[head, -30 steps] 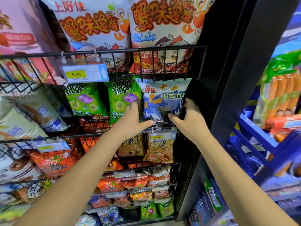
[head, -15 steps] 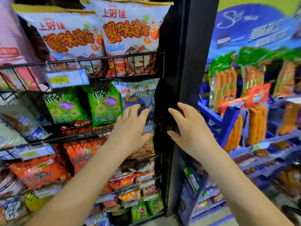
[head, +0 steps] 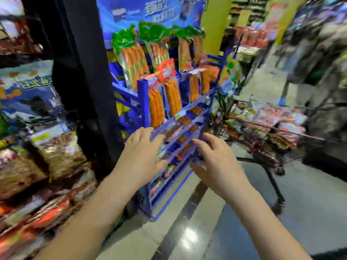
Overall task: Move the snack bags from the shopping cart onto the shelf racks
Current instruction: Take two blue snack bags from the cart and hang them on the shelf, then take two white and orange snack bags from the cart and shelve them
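Both hands are hovering empty, fingers spread: left hand [head: 139,158] and right hand [head: 216,164] are gripping nothing. The snack bags [head: 270,117] are lying heaped in the shopping cart [head: 293,156], up and rightward, the right hand sitting nearer.

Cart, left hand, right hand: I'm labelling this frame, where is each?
cart [head: 288,156]: head view, basket's wire side.
left hand [head: 139,160]: head view, back of hand.
right hand [head: 219,166]: head view, back of hand.

Glossy polished floor [head: 234,231], shiny plastic sausage packs [head: 131,59], wire-metal shopping cart [head: 277,145], glossy foil snack bags [head: 272,115]
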Motion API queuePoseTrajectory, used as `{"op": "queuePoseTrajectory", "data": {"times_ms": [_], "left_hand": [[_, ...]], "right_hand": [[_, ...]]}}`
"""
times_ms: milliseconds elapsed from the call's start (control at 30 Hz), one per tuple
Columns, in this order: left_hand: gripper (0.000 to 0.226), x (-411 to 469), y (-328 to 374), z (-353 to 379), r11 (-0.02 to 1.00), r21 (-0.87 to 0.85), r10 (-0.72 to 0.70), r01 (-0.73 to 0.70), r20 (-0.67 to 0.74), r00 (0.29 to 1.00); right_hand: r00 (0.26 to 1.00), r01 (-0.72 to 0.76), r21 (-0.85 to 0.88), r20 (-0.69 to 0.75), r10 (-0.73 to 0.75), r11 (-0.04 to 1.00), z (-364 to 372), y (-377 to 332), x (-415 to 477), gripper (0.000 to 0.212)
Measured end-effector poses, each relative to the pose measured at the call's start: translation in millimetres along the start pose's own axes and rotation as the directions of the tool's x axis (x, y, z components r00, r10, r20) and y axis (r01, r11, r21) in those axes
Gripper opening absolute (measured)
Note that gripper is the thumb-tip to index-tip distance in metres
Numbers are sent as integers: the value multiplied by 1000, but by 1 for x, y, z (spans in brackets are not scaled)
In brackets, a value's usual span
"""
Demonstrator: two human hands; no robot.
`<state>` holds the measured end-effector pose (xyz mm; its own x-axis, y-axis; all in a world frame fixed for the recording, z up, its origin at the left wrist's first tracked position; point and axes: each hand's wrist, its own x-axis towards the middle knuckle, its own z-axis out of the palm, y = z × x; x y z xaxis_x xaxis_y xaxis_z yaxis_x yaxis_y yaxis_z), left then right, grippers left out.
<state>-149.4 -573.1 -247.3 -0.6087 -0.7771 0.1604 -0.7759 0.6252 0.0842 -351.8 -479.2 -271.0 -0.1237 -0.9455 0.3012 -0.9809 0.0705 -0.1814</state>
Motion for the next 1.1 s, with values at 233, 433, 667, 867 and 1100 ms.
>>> {"op": "queuePoseTrajectory", "data": {"times_ms": [233,433,667,867,1100], "left_hand": [[75,47,152,14,957,-58,285,-283,34,958],[75,108,296,39,898,-42,438,-437,26,898],[72,179,437,70,855,-30,518,-517,92,851],[72,229,482,91,844,-12,534,-536,111,838],[72,326,506,134,826,-76,564,-559,129,816]], "right_hand": [[946,-314,-42,-100,308,949,-54,126,-89,69],[873,-474,-35,-150,464,880,-87,249,-138,69],[841,-529,-13,-144,522,849,-107,378,-160,68],[837,-536,-2,-138,530,844,-114,444,-139,69],[820,-565,32,-87,566,824,-91,524,-76,67]]}}
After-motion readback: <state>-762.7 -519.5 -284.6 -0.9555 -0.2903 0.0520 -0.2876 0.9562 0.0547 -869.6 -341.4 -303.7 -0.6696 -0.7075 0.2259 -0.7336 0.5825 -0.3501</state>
